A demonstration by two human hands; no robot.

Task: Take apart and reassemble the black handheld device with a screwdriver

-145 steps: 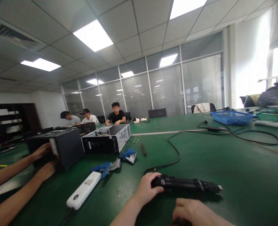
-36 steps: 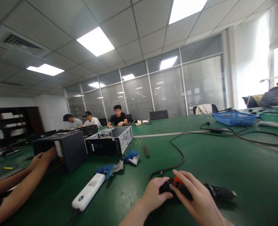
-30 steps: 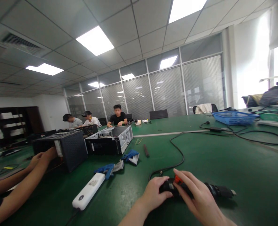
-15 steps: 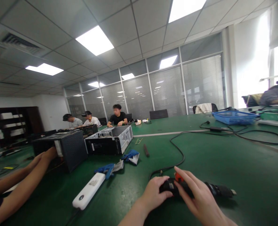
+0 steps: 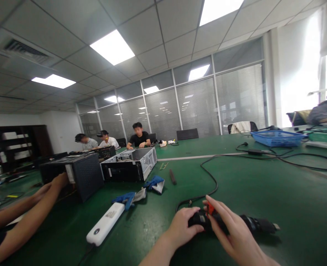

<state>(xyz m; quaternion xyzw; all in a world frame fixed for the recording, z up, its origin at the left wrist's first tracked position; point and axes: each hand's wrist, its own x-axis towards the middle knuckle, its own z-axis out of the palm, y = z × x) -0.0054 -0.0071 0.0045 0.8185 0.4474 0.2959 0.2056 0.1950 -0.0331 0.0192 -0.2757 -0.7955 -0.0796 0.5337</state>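
A black electric screwdriver (image 5: 259, 224) lies along the green table (image 5: 304, 199) in front of me, its metal tip pointing right. My left hand (image 5: 178, 231) is closed around its rear end, thumb and fingers on either side of the body. My right hand (image 5: 237, 238) lies over the middle of the tool, thumb and fingers closed about a red-orange part (image 5: 210, 209); the far side of this grip is hidden. Just beyond my left hand runs a black cable (image 5: 214, 181), its end hidden behind the hand.
To the left are a white power strip (image 5: 105, 223), blue-grey gloves (image 5: 155, 184) and a dark bar (image 5: 172, 176). An open computer case (image 5: 124, 170) stands behind. Another person's arms (image 5: 33, 207) reach into a dark case (image 5: 88, 177). A blue basket (image 5: 278, 138) sits at back right.
Both hands stay on the screwdriver, with the right fingers shifted very slightly around the red-orange part. The whole view has drifted a little.
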